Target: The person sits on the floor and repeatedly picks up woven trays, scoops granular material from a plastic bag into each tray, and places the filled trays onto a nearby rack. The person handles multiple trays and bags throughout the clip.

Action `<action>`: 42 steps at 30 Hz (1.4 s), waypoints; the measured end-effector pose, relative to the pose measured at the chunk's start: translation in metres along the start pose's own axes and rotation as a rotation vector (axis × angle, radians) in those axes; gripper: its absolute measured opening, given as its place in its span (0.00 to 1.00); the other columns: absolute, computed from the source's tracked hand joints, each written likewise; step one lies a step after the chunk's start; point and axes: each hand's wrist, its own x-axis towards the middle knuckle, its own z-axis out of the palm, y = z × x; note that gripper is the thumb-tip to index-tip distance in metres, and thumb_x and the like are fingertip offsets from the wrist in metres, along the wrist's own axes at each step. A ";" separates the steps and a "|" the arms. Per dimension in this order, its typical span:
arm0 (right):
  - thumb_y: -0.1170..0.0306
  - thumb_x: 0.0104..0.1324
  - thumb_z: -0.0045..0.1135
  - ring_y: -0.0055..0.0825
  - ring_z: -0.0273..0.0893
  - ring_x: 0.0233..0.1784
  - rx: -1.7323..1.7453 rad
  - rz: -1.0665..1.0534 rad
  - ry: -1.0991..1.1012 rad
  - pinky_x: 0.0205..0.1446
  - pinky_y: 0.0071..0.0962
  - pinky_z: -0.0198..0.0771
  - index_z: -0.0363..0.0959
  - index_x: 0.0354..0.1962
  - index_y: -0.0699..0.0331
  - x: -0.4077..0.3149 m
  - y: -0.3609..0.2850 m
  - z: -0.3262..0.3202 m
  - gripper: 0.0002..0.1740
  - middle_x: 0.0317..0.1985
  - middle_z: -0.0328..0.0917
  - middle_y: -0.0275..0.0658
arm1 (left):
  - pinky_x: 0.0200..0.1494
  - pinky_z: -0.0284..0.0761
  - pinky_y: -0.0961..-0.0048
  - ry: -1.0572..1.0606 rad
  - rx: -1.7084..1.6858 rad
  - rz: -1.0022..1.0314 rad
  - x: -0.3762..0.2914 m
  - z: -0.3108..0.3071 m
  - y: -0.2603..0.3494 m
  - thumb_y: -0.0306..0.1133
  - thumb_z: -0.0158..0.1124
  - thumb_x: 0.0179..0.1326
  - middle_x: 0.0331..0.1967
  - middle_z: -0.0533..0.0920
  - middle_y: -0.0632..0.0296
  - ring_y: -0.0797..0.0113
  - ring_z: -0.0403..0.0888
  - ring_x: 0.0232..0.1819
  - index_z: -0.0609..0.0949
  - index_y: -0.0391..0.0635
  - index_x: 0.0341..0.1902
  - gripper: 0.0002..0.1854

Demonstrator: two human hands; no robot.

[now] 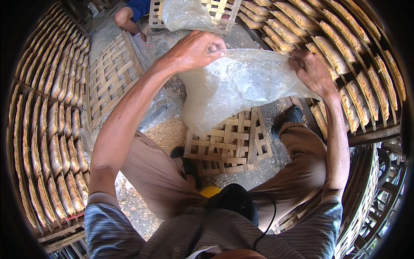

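A translucent plastic sheet [239, 87] hangs stretched between my two hands, smeared with whitish residue. My left hand [202, 50] pinches its upper left edge. At the upper right corner, my right hand [309, 69] grips the same sheet, with the fingertips partly hidden. Below the sheet's lower edge lie woven bamboo trays [223, 142], overlapping on the floor between my legs; the plastic covers part of the upper one. Tan crumbs [166, 134] are heaped left of those trays.
Racks of slab-like cakes rise on the left [55, 129] and on the right [349, 64]. A woven bamboo panel [111, 77] leans at left beside crumpled plastic [161, 105]. Another person's leg [126, 19] shows at the top, near a bamboo tray [223, 14] with plastic [186, 14] on it.
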 end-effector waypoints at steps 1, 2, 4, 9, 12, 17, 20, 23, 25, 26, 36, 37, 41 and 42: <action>0.65 0.70 0.61 0.46 0.88 0.46 0.066 -0.009 -0.022 0.56 0.47 0.83 0.80 0.55 0.68 -0.001 -0.012 0.004 0.20 0.47 0.87 0.55 | 0.38 0.79 0.62 0.007 -0.020 -0.008 -0.001 0.000 -0.001 0.35 0.68 0.70 0.28 0.86 0.60 0.68 0.83 0.30 0.89 0.44 0.45 0.09; 0.65 0.70 0.61 0.47 0.88 0.45 0.132 -0.017 -0.043 0.55 0.46 0.83 0.80 0.55 0.67 0.000 -0.022 0.009 0.20 0.47 0.87 0.55 | 0.38 0.79 0.62 0.015 -0.052 0.031 -0.002 0.002 -0.002 0.36 0.68 0.70 0.27 0.85 0.60 0.69 0.82 0.30 0.89 0.44 0.45 0.09; 0.64 0.72 0.61 0.46 0.88 0.47 0.148 -0.073 -0.060 0.55 0.46 0.83 0.81 0.53 0.68 -0.001 -0.021 0.022 0.18 0.47 0.87 0.55 | 0.37 0.79 0.63 0.031 -0.132 0.122 0.000 0.008 0.008 0.37 0.68 0.70 0.27 0.85 0.60 0.69 0.81 0.30 0.89 0.44 0.45 0.09; 0.63 0.74 0.61 0.45 0.88 0.49 0.290 -0.071 -0.221 0.58 0.44 0.83 0.81 0.53 0.72 0.007 -0.047 0.025 0.20 0.44 0.87 0.59 | 0.40 0.79 0.61 -0.011 -0.091 0.102 -0.001 0.001 0.012 0.39 0.69 0.70 0.29 0.86 0.61 0.69 0.83 0.32 0.89 0.44 0.46 0.11; 0.66 0.73 0.61 0.44 0.88 0.50 0.319 -0.090 -0.219 0.62 0.44 0.82 0.80 0.54 0.75 0.012 -0.012 0.027 0.21 0.48 0.86 0.58 | 0.43 0.80 0.59 0.013 -0.030 0.106 0.001 0.000 -0.007 0.40 0.70 0.69 0.30 0.87 0.60 0.66 0.83 0.33 0.90 0.45 0.46 0.12; 0.67 0.68 0.68 0.46 0.87 0.54 0.541 -0.062 -0.300 0.65 0.41 0.81 0.75 0.59 0.79 0.008 -0.018 0.037 0.28 0.54 0.83 0.61 | 0.46 0.82 0.59 -0.038 -0.095 0.072 -0.001 -0.006 0.009 0.39 0.69 0.70 0.35 0.89 0.55 0.62 0.86 0.37 0.90 0.44 0.47 0.11; 0.66 0.69 0.69 0.41 0.89 0.45 0.422 -0.089 -0.190 0.57 0.39 0.85 0.81 0.51 0.76 0.006 -0.038 0.048 0.21 0.46 0.86 0.59 | 0.45 0.82 0.60 -0.025 -0.116 0.162 0.003 -0.004 0.017 0.37 0.69 0.70 0.36 0.90 0.56 0.64 0.87 0.38 0.89 0.44 0.47 0.11; 0.66 0.70 0.67 0.36 0.88 0.37 0.349 -0.028 -0.299 0.51 0.39 0.85 0.83 0.44 0.75 0.008 -0.043 0.039 0.16 0.35 0.88 0.52 | 0.46 0.83 0.62 0.009 -0.011 0.114 0.005 -0.007 0.012 0.37 0.69 0.70 0.36 0.90 0.58 0.65 0.87 0.39 0.89 0.44 0.47 0.11; 0.64 0.72 0.64 0.35 0.85 0.31 0.150 0.020 -0.315 0.46 0.39 0.84 0.83 0.42 0.74 0.006 -0.027 0.039 0.17 0.28 0.87 0.45 | 0.48 0.83 0.63 0.084 -0.003 0.134 0.006 -0.008 0.007 0.37 0.70 0.69 0.38 0.91 0.58 0.65 0.88 0.40 0.89 0.44 0.47 0.11; 0.63 0.73 0.64 0.35 0.84 0.30 0.194 0.079 -0.316 0.46 0.38 0.84 0.83 0.42 0.74 0.002 -0.021 0.037 0.18 0.28 0.87 0.44 | 0.49 0.84 0.64 0.122 0.000 0.143 0.006 -0.008 0.005 0.37 0.70 0.69 0.39 0.91 0.58 0.65 0.88 0.41 0.89 0.44 0.47 0.11; 0.73 0.75 0.55 0.30 0.87 0.36 0.294 -0.087 -0.188 0.43 0.38 0.84 0.86 0.45 0.64 0.009 -0.010 0.020 0.11 0.32 0.89 0.42 | 0.56 0.83 0.54 -0.031 -0.016 -0.002 0.001 -0.019 -0.002 0.34 0.74 0.64 0.42 0.90 0.53 0.61 0.89 0.45 0.89 0.44 0.47 0.11; 0.74 0.75 0.55 0.29 0.79 0.36 0.242 -0.088 -0.125 0.44 0.36 0.74 0.81 0.40 0.74 0.008 -0.007 0.017 0.10 0.28 0.81 0.46 | 0.56 0.83 0.53 -0.027 -0.008 -0.068 -0.001 -0.024 -0.010 0.35 0.73 0.65 0.43 0.90 0.52 0.61 0.89 0.44 0.89 0.43 0.46 0.11; 0.72 0.71 0.61 0.36 0.84 0.50 0.225 -0.013 -0.104 0.55 0.37 0.79 0.78 0.55 0.70 0.002 -0.013 0.016 0.17 0.41 0.86 0.50 | 0.51 0.83 0.57 -0.073 -0.106 -0.221 0.002 -0.031 -0.020 0.38 0.71 0.68 0.38 0.89 0.52 0.65 0.87 0.35 0.89 0.42 0.48 0.13; 0.71 0.71 0.63 0.38 0.85 0.53 0.299 -0.040 -0.057 0.58 0.37 0.79 0.76 0.58 0.69 -0.002 -0.019 0.021 0.20 0.45 0.87 0.51 | 0.49 0.82 0.59 -0.067 -0.193 -0.161 0.001 -0.023 -0.020 0.38 0.71 0.68 0.36 0.88 0.54 0.66 0.86 0.34 0.89 0.42 0.48 0.13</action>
